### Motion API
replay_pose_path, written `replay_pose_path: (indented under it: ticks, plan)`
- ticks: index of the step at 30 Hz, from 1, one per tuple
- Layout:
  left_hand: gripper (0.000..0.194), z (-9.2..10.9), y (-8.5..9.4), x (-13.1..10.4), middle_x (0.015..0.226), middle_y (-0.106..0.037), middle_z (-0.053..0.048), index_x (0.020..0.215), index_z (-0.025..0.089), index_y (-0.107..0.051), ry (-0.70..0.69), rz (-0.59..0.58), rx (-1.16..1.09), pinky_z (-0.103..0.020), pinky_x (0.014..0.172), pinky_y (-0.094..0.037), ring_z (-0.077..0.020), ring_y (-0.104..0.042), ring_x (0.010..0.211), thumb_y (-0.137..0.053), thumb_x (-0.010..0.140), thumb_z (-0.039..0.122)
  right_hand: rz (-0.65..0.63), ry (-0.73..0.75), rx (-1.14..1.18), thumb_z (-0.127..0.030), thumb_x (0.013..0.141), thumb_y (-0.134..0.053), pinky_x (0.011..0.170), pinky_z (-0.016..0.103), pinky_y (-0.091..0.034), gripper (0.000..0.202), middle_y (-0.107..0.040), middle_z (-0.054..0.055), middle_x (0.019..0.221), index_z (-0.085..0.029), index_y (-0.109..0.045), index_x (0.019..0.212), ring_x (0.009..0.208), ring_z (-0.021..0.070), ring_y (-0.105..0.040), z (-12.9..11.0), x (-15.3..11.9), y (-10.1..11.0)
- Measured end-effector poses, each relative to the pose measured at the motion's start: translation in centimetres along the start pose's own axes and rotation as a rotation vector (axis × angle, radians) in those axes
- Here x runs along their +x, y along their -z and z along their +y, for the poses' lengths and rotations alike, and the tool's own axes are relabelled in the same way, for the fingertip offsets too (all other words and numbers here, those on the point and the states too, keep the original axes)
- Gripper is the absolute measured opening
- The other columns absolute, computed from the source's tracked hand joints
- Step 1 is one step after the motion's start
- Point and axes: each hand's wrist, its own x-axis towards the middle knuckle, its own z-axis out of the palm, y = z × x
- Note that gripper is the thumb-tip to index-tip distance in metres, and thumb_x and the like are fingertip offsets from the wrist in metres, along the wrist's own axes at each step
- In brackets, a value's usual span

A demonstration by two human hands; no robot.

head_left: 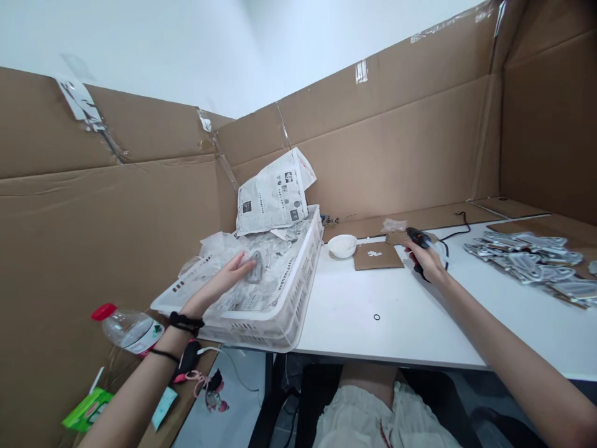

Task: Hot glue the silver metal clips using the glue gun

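My left hand (237,270) is over the white plastic basket (275,323). Its fingers close on a small translucent grey piece (255,267), blurred, so its kind is unclear. Newspaper lines the basket, and another folded newspaper sheet (270,196) stands up at its back. On the right, my right hand (426,258) grips a black glue gun (417,236), with a black cord beside it. Left of that hand lies a square cardboard piece (379,258) with a cluster of small white bits (374,253) on it, next to a white bowl (342,246).
Many flat, grey-white packaged pieces (532,261) are heaped at the right. A small black ring (377,317) lies near the front of the white table (340,323). Cardboard walls (396,137) enclose the back and sides. A red-capped bottle (130,330) leans at the lower left.
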Motion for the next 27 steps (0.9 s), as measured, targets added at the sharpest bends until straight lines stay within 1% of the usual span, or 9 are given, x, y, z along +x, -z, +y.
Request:
replay_pose_path:
  ticks: [2, 5, 8, 10, 12, 14, 19, 23, 27]
  plan:
    - [0.051, 2.9, -1.1, 0.9, 0.110, -0.065, -0.010, 0.112, 0.019, -0.059, -0.025, -0.069, -0.133, -0.028, 0.081, -0.047, -0.0255, -0.057, 0.109, -0.058, 0.076, 0.056, 0.000, -0.026, 0.029, -0.044, 0.071, -0.063, 0.048, 0.029, -0.032, 0.030, -0.054, 0.006, 0.060, -0.014, -0.060, 0.071, 0.053, 0.0142, -0.045, -0.1, 0.0, 0.0]
    - [0.044, 8.0, -4.8, 3.1, 0.097, -0.065, -0.007, 0.104, 0.017, -0.058, -0.140, -0.308, -0.239, -0.024, 0.067, -0.046, -0.0198, -0.061, 0.088, -0.064, 0.073, 0.049, 0.012, -0.042, 0.037, -0.042, 0.071, -0.063, 0.047, 0.028, -0.031, 0.028, -0.051, 0.004, 0.057, -0.014, -0.058, 0.068, 0.051, 0.0130, -0.043, -0.4, -0.2, 0.0]
    - [0.042, 12.4, -10.5, 5.6, 0.083, -0.063, -0.003, 0.098, 0.015, -0.058, -0.251, -0.522, -0.286, -0.021, 0.058, -0.042, -0.0147, -0.058, 0.073, -0.074, 0.064, 0.034, 0.031, -0.033, 0.016, -0.041, 0.074, -0.061, 0.047, 0.026, -0.032, 0.028, -0.051, 0.004, 0.056, -0.014, -0.059, 0.067, 0.051, 0.0120, -0.043, -0.6, -0.4, 0.0]
    - [0.047, 14.5, -14.6, 6.9, 0.084, -0.063, -0.003, 0.100, 0.014, -0.056, -0.254, -0.645, -0.429, -0.022, 0.060, -0.043, -0.0137, -0.058, 0.073, -0.077, 0.058, 0.021, -0.010, -0.046, 0.039, -0.039, 0.075, -0.060, 0.045, 0.023, -0.032, 0.026, -0.054, 0.004, 0.059, -0.014, -0.060, 0.069, 0.051, 0.0110, -0.044, -0.8, -0.4, -0.1]
    - [0.049, 16.1, -18.5, 7.6, 0.085, -0.063, -0.004, 0.098, 0.012, -0.057, -0.212, -0.667, -0.573, -0.023, 0.062, -0.045, -0.0137, -0.059, 0.072, -0.078, 0.054, 0.015, -0.123, -0.087, 0.128, -0.038, 0.074, -0.063, 0.042, 0.021, -0.031, 0.023, -0.061, 0.006, 0.068, -0.014, -0.061, 0.073, 0.050, 0.0094, -0.046, -1.4, -0.5, -0.2]
    - [0.044, 17.1, -21.7, 7.8, 0.086, -0.065, -0.007, 0.094, 0.011, -0.058, -0.120, -0.648, -0.756, -0.025, 0.065, -0.047, -0.0137, -0.060, 0.072, -0.079, 0.055, 0.014, -0.306, -0.081, 0.273, -0.040, 0.072, -0.067, 0.043, 0.019, -0.035, 0.027, -0.066, 0.007, 0.081, -0.015, -0.062, 0.082, 0.055, 0.0095, -0.053, -2.1, -0.6, -0.3]
    - [0.034, 18.5, -27.4, 7.0, 0.094, -0.067, -0.010, 0.093, 0.012, -0.060, 0.129, -0.696, -1.269, -0.030, 0.075, -0.051, -0.0163, -0.064, 0.079, -0.075, 0.063, 0.016, -0.421, 0.027, 0.244, -0.049, 0.070, -0.071, 0.043, 0.020, -0.038, 0.038, -0.062, 0.004, 0.068, -0.015, -0.064, 0.086, 0.051, 0.0100, -0.052, -3.4, -0.9, -0.1]
    - [0.028, 18.3, -29.8, 6.4, 0.094, -0.067, -0.008, 0.091, 0.015, -0.057, 0.196, -0.546, -1.315, -0.023, 0.068, -0.049, -0.0123, -0.062, 0.074, -0.070, 0.066, 0.013, -0.442, 0.066, 0.187, -0.049, 0.068, -0.070, 0.045, 0.022, -0.038, 0.037, -0.060, 0.003, 0.065, -0.016, -0.063, 0.082, 0.052, 0.0115, -0.051, -3.6, -1.1, 0.4]
    - [0.032, 17.2, -30.2, 6.2, 0.094, -0.066, -0.008, 0.092, 0.014, -0.058, 0.205, -0.556, -1.260, -0.025, 0.066, -0.048, -0.0143, -0.062, 0.076, -0.072, 0.064, 0.015, -0.429, 0.190, 0.091, -0.037, 0.062, -0.067, 0.049, 0.024, -0.039, 0.024, -0.058, 0.001, 0.063, -0.017, -0.061, 0.074, 0.054, 0.0118, -0.047, -3.8, -1.2, 0.5]
